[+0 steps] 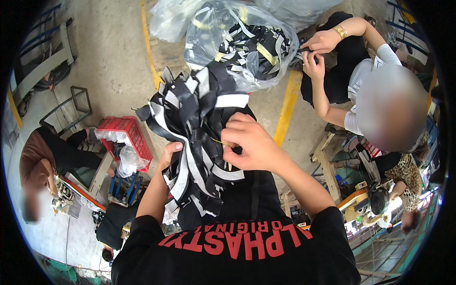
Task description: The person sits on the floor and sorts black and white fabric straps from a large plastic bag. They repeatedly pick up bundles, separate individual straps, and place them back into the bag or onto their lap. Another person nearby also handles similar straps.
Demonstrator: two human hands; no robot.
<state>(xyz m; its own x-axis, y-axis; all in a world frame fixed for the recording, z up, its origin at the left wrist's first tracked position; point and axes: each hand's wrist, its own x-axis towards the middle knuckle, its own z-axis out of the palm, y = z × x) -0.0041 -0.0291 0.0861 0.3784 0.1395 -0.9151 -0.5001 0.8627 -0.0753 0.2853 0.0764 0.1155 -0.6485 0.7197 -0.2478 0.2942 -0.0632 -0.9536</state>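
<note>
A thick bundle of black and white strips [186, 135] fans out in front of my body, its loose ends pointing up and down. My left hand [172, 153] is closed around the bundle's left side, with the thumb showing and the other fingers hidden behind the strips. My right hand [249, 142] is at the right side of the bundle, fingers curled in a pinch. Between its fingertips and the strips runs a thin yellowish band [217, 141]; how far it goes round the bundle is hidden.
Beyond the bundle, a large clear plastic bag [204, 45] holds many similar strips. At right, a co-worker's hands [319, 47] work beside it. A red crate [137, 137] with plastic bags stands at left. Wooden frames [325, 164] and other seated people are around.
</note>
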